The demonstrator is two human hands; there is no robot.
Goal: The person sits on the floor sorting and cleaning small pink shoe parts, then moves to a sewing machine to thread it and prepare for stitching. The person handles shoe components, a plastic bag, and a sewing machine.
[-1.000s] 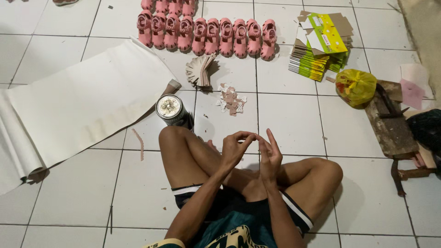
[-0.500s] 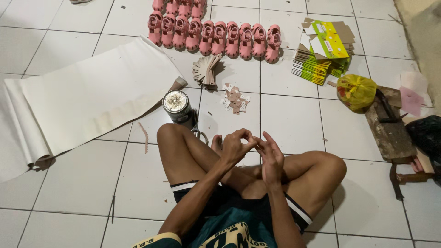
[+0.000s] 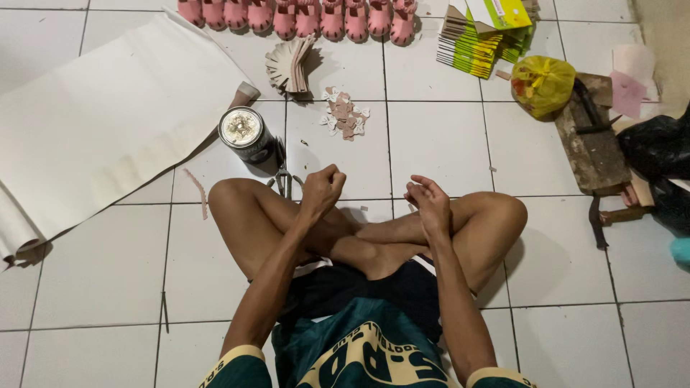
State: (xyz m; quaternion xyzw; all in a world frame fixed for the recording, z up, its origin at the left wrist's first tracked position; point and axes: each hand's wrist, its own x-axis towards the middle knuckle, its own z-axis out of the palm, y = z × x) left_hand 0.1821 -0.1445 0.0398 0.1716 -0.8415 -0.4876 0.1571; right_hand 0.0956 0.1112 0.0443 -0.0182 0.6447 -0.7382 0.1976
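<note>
Curling into a loose fist above the crossed legs, the left hand holds nothing I can make out; the right hand hangs half-open, apart from it. One open tin stands just beyond the left knee. Seven pink shoes line the far tiles.

You have bare tile ahead between your knees and the far scraps, while the tin blocks the left.
</note>
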